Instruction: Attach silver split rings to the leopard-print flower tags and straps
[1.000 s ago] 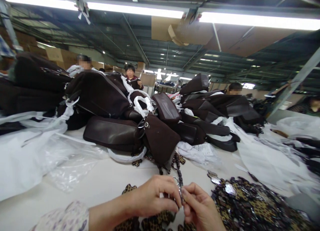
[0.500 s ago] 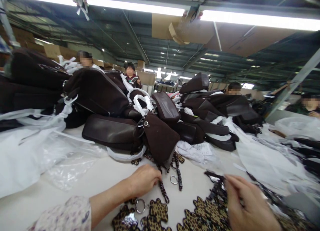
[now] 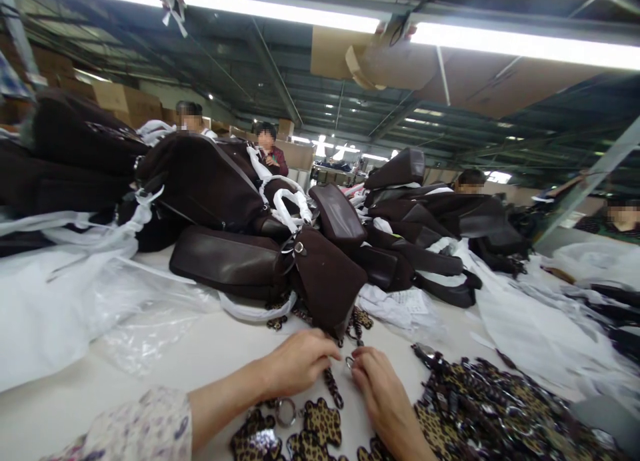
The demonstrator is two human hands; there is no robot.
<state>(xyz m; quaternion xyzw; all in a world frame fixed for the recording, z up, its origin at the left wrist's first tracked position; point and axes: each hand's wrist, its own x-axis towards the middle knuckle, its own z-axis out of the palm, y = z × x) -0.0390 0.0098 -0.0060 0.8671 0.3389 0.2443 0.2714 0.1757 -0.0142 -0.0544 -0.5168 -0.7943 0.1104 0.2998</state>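
My left hand (image 3: pixel 303 362) is closed in a loose pinch at the upper end of a dark braided strap (image 3: pixel 333 388), which hangs from under its fingers onto the table. Just to its right, my right hand (image 3: pixel 383 394) has its fingertips closed at a small silver metal ring (image 3: pixel 349 362); its fingers hide part of the ring and another braided strap. In front of both hands lie leopard-print charms (image 3: pixel 323 421) and a bigger silver ring (image 3: pixel 286 412). A dark brown bag (image 3: pixel 325 274) sits right behind my hands.
To the right spreads a heap of leopard-print charms with dark straps (image 3: pixel 480 408). Brown bags (image 3: pixel 225 261) with white-wrapped handles are piled across the back. Clear plastic (image 3: pixel 140 334) covers the left side, white sheets (image 3: pixel 525 314) the right. Several people sit or stand beyond.
My right hand has moved left from the charm heap to the small metal ring beside my left hand. The left hand stays by the braided strap. The view has shifted slightly.
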